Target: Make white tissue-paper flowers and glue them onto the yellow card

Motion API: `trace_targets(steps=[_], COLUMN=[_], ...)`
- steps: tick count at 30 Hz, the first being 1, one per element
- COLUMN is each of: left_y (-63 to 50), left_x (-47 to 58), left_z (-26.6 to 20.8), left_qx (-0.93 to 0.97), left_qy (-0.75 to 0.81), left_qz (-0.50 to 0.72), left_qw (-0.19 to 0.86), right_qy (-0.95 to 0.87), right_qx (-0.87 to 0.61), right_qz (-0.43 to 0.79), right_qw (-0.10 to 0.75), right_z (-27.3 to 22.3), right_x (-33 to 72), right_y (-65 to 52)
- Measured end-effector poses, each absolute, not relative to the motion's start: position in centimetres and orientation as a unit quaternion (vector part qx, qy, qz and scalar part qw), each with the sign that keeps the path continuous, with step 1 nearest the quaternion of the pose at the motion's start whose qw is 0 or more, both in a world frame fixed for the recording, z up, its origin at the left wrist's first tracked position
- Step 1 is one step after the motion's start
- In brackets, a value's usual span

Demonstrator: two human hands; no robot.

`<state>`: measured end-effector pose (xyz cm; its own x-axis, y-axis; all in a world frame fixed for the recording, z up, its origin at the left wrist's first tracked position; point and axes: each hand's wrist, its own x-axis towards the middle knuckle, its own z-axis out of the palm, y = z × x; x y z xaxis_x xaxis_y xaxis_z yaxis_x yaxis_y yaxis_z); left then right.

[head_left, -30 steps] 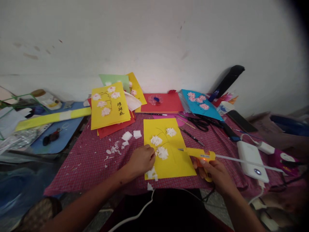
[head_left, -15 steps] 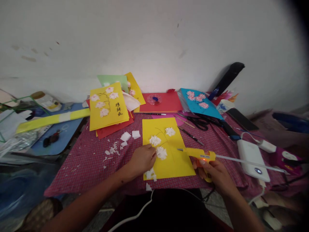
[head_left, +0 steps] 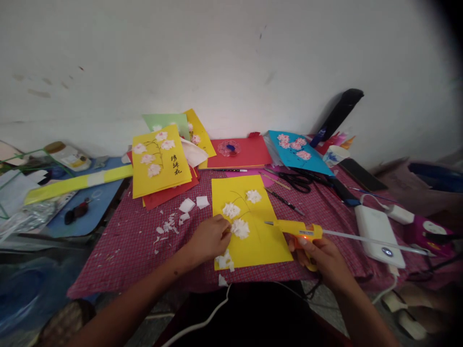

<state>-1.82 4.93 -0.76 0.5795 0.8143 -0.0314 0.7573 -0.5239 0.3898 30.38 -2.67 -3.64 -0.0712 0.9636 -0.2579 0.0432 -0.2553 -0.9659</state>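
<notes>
A yellow hot glue gun is gripped in my right hand, its nozzle pointing left over the yellow paper. A long clear glue stick juts from its back, and an orange light glows on its body. My left hand is closed at the paper's left edge; whatever its fingers may hold is hidden. Beside those fingers lies a white paper flower, with two more white flowers above it and thin drawn stems between. White paper scraps lie at the sheet's lower left corner.
More white bits and paper squares are scattered left on the checked cloth. Stacked flower cards stand behind them. Black scissors, a pen, a blue card and a white power bank are at right.
The whole view has shifted slightly. Both hands and the glue gun keep nearly the same places relative to the yellow paper.
</notes>
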Motion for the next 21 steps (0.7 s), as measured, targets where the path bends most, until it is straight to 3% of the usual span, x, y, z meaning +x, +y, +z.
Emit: trace_targets(steps=[21], left_y=[5.38], left_x=[-1.25], left_z=[-1.54], left_qx=[0.876], left_qy=[0.444], left_qz=[0.064], left_qw=[0.176], right_qy=[-0.459], right_qx=[-0.539], right_qz=[0.576], right_qw=[0.409], right_z=[-4.35], right_x=[30.63], right_y=[-2.65])
